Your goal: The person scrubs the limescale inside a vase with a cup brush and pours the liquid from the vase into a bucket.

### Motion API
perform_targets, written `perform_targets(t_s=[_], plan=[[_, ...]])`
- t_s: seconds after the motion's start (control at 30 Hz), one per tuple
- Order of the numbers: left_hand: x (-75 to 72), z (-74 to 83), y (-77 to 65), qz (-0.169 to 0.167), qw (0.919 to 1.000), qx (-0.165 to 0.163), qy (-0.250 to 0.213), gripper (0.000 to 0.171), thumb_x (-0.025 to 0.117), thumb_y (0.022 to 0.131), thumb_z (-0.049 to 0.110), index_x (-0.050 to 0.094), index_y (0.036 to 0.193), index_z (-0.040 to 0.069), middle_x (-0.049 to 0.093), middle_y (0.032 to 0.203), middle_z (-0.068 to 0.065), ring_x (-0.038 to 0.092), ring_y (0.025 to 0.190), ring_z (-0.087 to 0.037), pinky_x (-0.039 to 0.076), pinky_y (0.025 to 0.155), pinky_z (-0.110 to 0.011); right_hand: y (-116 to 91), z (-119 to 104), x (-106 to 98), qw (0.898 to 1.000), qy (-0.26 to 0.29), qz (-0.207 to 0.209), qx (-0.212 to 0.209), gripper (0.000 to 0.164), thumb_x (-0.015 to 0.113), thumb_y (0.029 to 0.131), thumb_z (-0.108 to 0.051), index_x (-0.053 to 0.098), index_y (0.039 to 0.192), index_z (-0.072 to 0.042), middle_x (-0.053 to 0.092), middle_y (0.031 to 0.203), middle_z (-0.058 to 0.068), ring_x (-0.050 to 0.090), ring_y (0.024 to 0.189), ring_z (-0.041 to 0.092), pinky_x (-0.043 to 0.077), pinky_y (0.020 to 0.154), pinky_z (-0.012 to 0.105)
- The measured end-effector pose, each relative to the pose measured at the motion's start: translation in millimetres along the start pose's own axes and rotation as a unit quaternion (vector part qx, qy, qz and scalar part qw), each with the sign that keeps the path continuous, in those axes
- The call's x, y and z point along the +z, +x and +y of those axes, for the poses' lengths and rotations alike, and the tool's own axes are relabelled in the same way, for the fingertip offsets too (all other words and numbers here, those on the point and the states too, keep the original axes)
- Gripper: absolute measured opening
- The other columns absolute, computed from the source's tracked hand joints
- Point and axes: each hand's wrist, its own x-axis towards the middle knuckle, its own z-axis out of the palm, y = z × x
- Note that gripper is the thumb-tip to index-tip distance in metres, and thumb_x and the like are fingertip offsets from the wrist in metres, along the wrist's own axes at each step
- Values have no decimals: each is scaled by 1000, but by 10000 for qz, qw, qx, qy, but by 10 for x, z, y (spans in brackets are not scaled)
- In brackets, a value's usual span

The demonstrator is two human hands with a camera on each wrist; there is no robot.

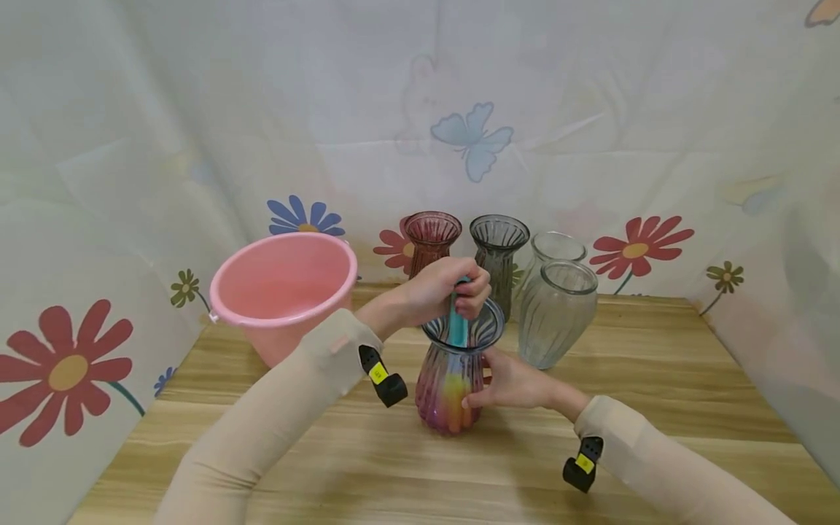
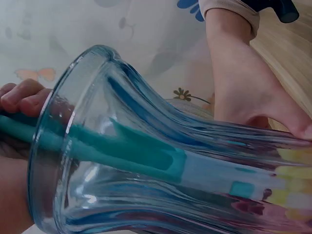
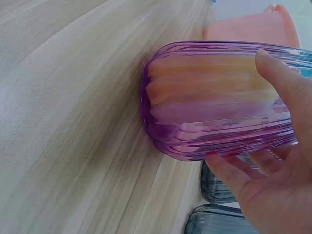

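My left hand (image 1: 442,288) grips the teal handle (image 1: 459,328) of a bottle brush, fingers curled round it at the mouth of a glass vase (image 1: 429,390). This vase is ribbed, bluish at its flared rim and purple-pink below. Inside its lower part sits the brush's yellow and orange head (image 3: 204,87), seen through the glass in the right wrist view. My right hand (image 1: 518,380) holds the vase's side, thumb on the near face and fingers curving behind. Whether the vase's base touches the table cannot be told.
A pink bucket (image 1: 284,313) stands at the left on the wooden table (image 1: 656,408). Behind the held vase are a red glass vase (image 1: 433,237) and a grey one (image 1: 500,255). Two clear vases (image 1: 558,321) stand to the right. A flowered sheet (image 1: 367,131) hangs around the table.
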Motion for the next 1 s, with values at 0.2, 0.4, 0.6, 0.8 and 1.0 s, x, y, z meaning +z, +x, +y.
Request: perform_targets(t_s=[0.2,0.4,0.6,0.8,1.0], plan=[[-6,2,-5,-107,9997,-80,201,35,24,91,11,25,56,11,27,53,0,23,49,-19,27,53,-28,0,-32,-39,9995,-31,-295,-134,64,72,77,-24,37,126,-1,55,120,11,54,111,23,48,89,33],[-35,-10,7,-189,9997,-115,-125,39,24,93,11,26,54,14,26,51,4,20,47,-15,23,52,-27,22,-44,-95,9985,-30,-528,-152,67,71,78,-22,35,129,0,49,126,13,48,118,26,41,98,40],[-16,86,18,-294,9992,-109,-267,40,24,92,11,27,53,15,26,49,4,19,47,-14,20,52,-27,39,-2,-78,9988,14,-477,-46,66,72,78,-24,37,129,-1,51,126,11,49,119,24,40,99,39],[20,368,35,-495,9985,179,-156,39,24,92,11,26,53,14,25,49,3,20,46,-14,20,51,-26,50,9,-64,9992,-13,-403,-62,65,73,77,-26,40,128,-3,53,124,9,50,118,23,40,100,38],[49,698,32,-351,9975,603,-146,40,21,92,10,28,53,15,26,49,5,21,45,-12,18,50,-26,37,-7,-50,9993,-267,-237,63,72,75,75,-28,38,132,-4,50,129,10,48,121,24,41,99,39]])
